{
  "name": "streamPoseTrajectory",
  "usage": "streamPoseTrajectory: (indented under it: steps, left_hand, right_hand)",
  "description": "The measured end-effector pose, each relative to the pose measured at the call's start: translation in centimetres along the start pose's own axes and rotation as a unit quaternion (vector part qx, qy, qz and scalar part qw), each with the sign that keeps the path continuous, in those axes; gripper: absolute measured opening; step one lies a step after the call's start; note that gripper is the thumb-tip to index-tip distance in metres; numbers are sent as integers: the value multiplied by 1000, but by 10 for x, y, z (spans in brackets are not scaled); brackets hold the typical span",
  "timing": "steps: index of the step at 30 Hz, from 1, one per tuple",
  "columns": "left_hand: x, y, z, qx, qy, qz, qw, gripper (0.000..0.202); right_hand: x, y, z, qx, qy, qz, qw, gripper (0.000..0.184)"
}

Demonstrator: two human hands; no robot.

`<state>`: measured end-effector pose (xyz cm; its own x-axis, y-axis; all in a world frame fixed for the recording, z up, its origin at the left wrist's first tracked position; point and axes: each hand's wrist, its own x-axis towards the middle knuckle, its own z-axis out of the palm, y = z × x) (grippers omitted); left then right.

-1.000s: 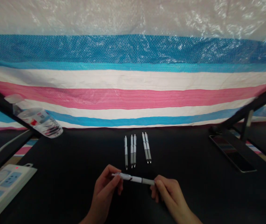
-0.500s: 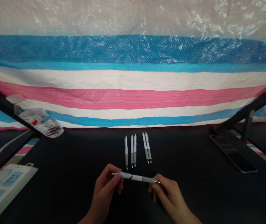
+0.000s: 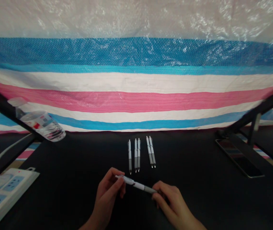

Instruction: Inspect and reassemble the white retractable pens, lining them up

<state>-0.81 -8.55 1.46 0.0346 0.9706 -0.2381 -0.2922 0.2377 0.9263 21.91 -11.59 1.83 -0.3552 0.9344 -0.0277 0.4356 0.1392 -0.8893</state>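
Observation:
A white and grey pen (image 3: pixel 136 184) is held crosswise between both hands, just above a black table (image 3: pixel 79 179). My left hand (image 3: pixel 109 195) pinches its white rear end between thumb and fingers. My right hand (image 3: pixel 168 203) is closed round the grey tip end, which its fingers hide. Beyond the hands several matching pens (image 3: pixel 140 154) lie side by side on the table, tips pointing toward me, in a group of three and a pair.
A clear water bottle (image 3: pixel 39 123) stands at the back left beside a dark frame bar. A white power strip (image 3: pixel 4 188) lies at the left edge. A phone (image 3: pixel 238 157) lies at the right. A striped tarp (image 3: pixel 136 89) hangs behind the table.
My right hand let go of the pen's tip half a second ago, then closed on it again. The pen now tilts down to the right.

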Motion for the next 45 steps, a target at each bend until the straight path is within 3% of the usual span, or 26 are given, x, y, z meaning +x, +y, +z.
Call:
streamPoseTrajectory:
  steps: [9,17,25,33,45]
  left_hand:
    - [1,-8,-2,43,-4,11,999,28]
    - [4,0,7,71,-109,77,989,21]
    - [19,2,6,29,-24,63,997,59]
    - [28,1,6,27,1,77,997,42]
    - [29,1,4,24,18,73,997,47]
  right_hand:
    - [3,6,4,47,-13,60,997,47]
    - [3,4,11,-46,-82,-22,995,33]
    - [4,-2,10,-56,-96,-34,993,28]
    - [4,-2,14,-61,-74,-25,995,33]
    - [3,-1,14,-72,-66,-29,995,31]
